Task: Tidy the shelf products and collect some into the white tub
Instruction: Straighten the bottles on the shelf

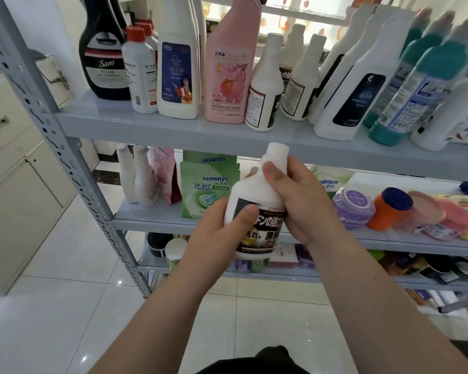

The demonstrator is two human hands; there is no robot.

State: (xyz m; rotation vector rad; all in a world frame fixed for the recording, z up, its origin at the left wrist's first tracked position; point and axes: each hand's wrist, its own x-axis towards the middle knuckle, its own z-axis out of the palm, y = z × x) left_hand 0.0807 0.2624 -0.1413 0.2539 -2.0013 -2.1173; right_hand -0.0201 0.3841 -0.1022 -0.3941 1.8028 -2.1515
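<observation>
Both hands clamp one bottle [250, 190] in mid-air before the middle shelf [152, 222]: left hand [222, 236] round its labelled body, right hand [300, 203] at its shoulder. Pushing it back among the crowded, leaning stock at the upper shelf's [146, 128] front edge could topple neighbours. Three matching bottles [264, 98] stand there, one half hidden. No tub is in view.

1. Both arms are bare right down to the bottom edge of the frame: the left forearm [173, 306] at lower centre, the right forearm [362, 292] at lower right.
2. The left hand [222, 230] and right hand [305, 203] are bare as well, with thumbnails cut short.
3. A tiny dark speck [375, 278] marks the right forearm.
4. Black clothing [257, 360] bulges in a rounded fold at bottom centre, between the arms.
</observation>
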